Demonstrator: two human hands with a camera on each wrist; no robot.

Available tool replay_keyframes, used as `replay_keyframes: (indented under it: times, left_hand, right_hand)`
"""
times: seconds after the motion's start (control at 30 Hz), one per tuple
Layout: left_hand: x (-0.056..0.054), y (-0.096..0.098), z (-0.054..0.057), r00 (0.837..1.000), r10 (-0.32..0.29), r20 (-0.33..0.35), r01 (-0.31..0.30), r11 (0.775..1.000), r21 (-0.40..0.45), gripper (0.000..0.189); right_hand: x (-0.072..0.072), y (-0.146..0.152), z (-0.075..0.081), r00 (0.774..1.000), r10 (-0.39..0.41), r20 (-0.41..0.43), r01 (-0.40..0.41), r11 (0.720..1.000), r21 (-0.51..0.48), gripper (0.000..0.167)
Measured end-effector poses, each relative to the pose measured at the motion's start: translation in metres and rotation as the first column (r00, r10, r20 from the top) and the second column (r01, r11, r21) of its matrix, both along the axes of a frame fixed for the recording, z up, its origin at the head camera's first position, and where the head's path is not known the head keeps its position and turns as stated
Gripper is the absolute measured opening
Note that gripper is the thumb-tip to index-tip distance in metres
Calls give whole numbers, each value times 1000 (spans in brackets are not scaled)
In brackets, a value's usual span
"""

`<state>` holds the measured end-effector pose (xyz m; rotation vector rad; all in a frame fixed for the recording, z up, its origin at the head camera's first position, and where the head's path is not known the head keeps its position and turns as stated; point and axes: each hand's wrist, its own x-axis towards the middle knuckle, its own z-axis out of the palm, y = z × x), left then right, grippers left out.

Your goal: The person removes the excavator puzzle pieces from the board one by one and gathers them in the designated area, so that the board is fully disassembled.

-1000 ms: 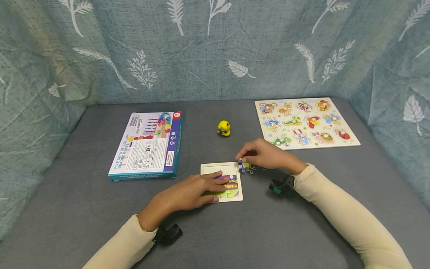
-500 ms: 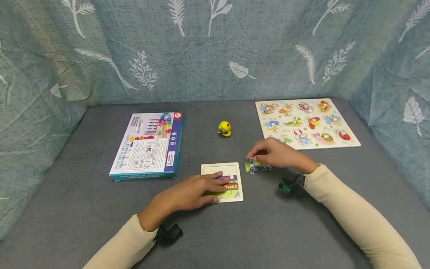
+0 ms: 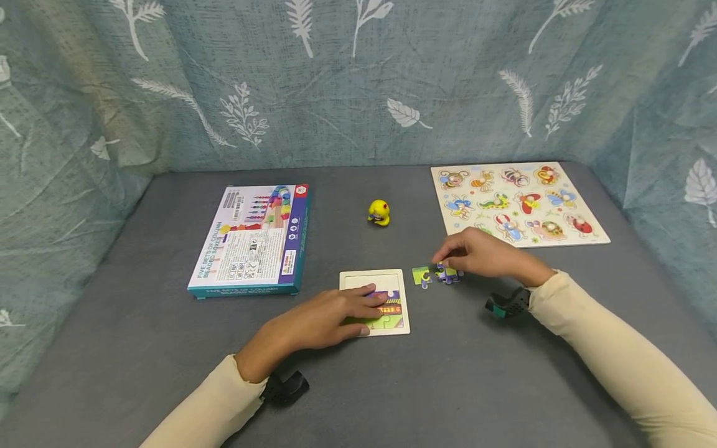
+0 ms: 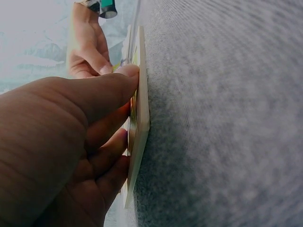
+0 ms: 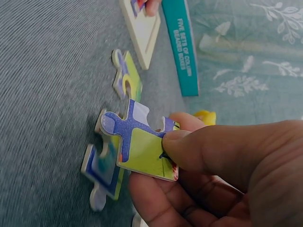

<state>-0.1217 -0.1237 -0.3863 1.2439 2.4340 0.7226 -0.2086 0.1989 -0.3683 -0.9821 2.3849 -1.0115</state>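
Observation:
My left hand (image 3: 327,317) lies with its fingers extended across a small wooden puzzle tray (image 3: 358,281). In the left wrist view, the thumb (image 4: 113,85) reaches the tray's near rim and the other fingers lie over its face. Purple, orange and green pieces fill the lower part of the tray; the hand hides some of the picture. To the right of the tray, my right hand (image 3: 487,252) pinches a green and purple jigsaw piece (image 5: 144,149) between thumb and fingers. Below it in the right wrist view are two loose jigsaw pieces (image 5: 132,71), one partly covered by the held piece.
A bead-toy box (image 3: 246,242) lies at the left. A small yellow toy figure (image 3: 379,212) stands behind the tray. An insect peg puzzle board (image 3: 521,205) lies at the back right, its near edge close to my right hand. A patterned curtain (image 3: 336,87) hangs behind the table.
My right hand has moved right, away from the tray's edge, with the jigsaw piece in its pinch. A loose piece now shows to its left. My left hand stays on the tray.

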Motion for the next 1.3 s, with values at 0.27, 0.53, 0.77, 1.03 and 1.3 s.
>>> replay_keyframes:
  times: [0.27,0.53,0.77,1.03,1.3]
  left_hand:
    - [0,0,0,1000,-12,-15,13,1000,14,39]
    - [0,0,0,1000,-6,-8,6,1000,11,39]
    - [0,0,-1,1000,-9,-11,10,1000,22,39]
    - [-1,0,-1,1000,-11,-15,11,1000,26,39]
    - [0,0,-1,1000,-6,-4,6,1000,19,38]
  right_hand:
    - [2,12,-3,998,-31,50,31,1000,2,16]
    - [6,25,2,994,-93,59,91,995,31,16]
    - [7,34,1,995,-95,36,93,995,37,17]
    - [8,36,0,994,-109,22,108,993,49,14]
    - [8,37,-2,991,-114,-70,119,990,75,15]
